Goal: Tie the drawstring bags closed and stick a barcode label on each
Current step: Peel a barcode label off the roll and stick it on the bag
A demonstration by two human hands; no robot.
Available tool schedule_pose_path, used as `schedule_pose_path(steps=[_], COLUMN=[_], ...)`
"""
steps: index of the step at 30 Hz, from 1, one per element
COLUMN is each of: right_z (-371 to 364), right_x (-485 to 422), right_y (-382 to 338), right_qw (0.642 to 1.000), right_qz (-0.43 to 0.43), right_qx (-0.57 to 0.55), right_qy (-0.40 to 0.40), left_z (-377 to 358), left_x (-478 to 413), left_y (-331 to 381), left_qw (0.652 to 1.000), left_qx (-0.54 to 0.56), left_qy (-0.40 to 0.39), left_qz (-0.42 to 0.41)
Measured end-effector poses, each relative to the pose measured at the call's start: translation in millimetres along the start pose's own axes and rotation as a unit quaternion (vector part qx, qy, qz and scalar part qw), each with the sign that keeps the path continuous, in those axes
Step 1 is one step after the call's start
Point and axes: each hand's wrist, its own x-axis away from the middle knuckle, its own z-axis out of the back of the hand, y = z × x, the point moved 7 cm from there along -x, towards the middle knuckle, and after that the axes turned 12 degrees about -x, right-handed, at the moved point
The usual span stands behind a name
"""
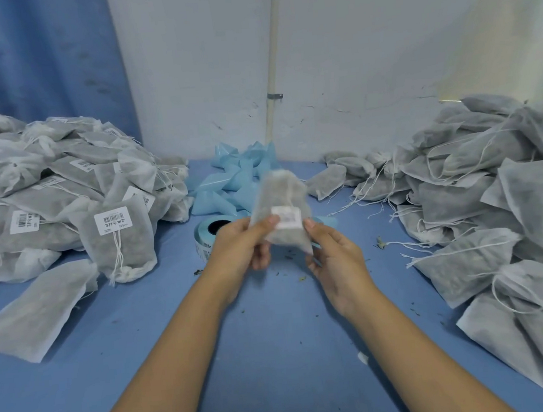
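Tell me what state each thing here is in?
held bag, lifted, label stuck on.
left hand, grips the held bag.
right hand, pinches the held bag.
left pile, bags labelled.
right pile, no labels showing, strings loose.
label roll, lying flat behind the hands.

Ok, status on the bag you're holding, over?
Left hand and right hand both hold the bag, lifted up. Label on it, thumbs at its edges. Nothing in the way; label roll lies behind.
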Motion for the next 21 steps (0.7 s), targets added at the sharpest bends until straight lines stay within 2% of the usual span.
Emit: schedule_pose_path(steps=[2,4,6,7,10,14,18,21], right_z=[3.8,5.8,7.7,8.0,8.0,13.6,23.8,27.0], right_x=[-0.7,-1.5,-2.9,-3.1,-3.2,-13.6,-50.3,-91.5], right_y=[4.3,8.2,9.6,9.5,8.7,-10.8,-42.9,-55.7], right_qw=[1.0,0.999,0.999,0.999,0.999,0.997,0.99,0.987], right_qz=[-0.02,-0.033,-0.034,-0.033,-0.025,0.043,0.109,0.104], right_qx=[0.012,0.024,0.027,0.026,0.008,-0.036,-0.009,0.026], right_qy=[0.014,0.014,0.017,0.017,0.02,0.052,0.093,0.12], left_z=[10.1,18.1,21.4,18.3,-0.2,-18.2,-22.9,-26.1], left_x=[-4.3,-5.9,-6.1,-4.8,0.4,-0.2,-15.1,-34.5], left_y=[18.6,39.2,48.6,52.1,47.9,37.5,34.7,37.6], left_qw=[0.981,0.934,0.906,0.909,0.955,0.992,0.997,0.997], left_qx=[0.186,0.34,0.407,0.4,0.278,0.101,0.066,0.076], left_qy=[0.033,0.02,0.002,-0.016,-0.049,-0.045,-0.002,0.024], left_qz=[-0.049,-0.106,-0.113,-0.115,-0.092,-0.067,-0.028,-0.006])
